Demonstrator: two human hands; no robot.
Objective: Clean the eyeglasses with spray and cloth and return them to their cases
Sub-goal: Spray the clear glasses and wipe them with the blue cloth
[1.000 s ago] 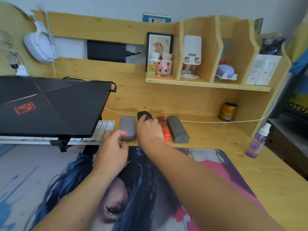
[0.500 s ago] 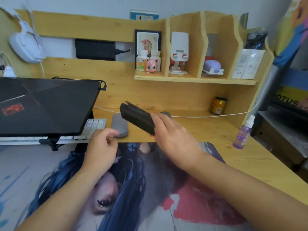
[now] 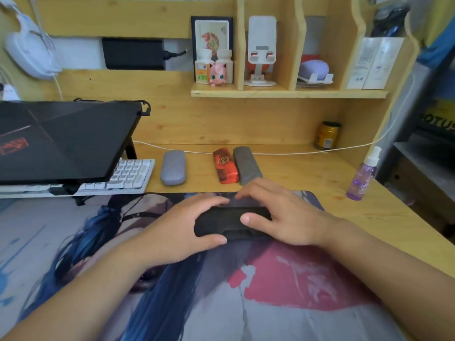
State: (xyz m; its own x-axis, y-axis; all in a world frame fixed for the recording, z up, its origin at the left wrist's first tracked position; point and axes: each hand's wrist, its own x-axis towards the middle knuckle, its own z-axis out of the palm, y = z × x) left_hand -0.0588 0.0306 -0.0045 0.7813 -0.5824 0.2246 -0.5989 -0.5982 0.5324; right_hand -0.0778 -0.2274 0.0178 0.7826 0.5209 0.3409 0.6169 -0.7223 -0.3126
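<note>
A black glasses case (image 3: 231, 223) lies crosswise on the printed desk mat (image 3: 283, 291), closed as far as I can see. My left hand (image 3: 182, 227) grips its left end and my right hand (image 3: 283, 215) grips its right end, thumbs on the near side and fingers over the far edge. Behind them on the wooden desk stand three more cases: a rounded grey case (image 3: 173, 167), a red patterned case (image 3: 225, 165) and a dark grey case (image 3: 247, 165). A purple spray bottle (image 3: 362, 178) stands at the right. No cloth or glasses are visible.
A closed black laptop (image 3: 61, 141) sits on a stand at the left over a white keyboard (image 3: 128, 174). A white cable (image 3: 295, 151) runs along the back of the desk beside a gold can (image 3: 327, 135). Shelves above hold small items. The desk's right edge is near the bottle.
My right hand lifted the black case from the row at the back, carried it toward me and set it on the mat. My left hand left the grey case and took the black case's left end.
</note>
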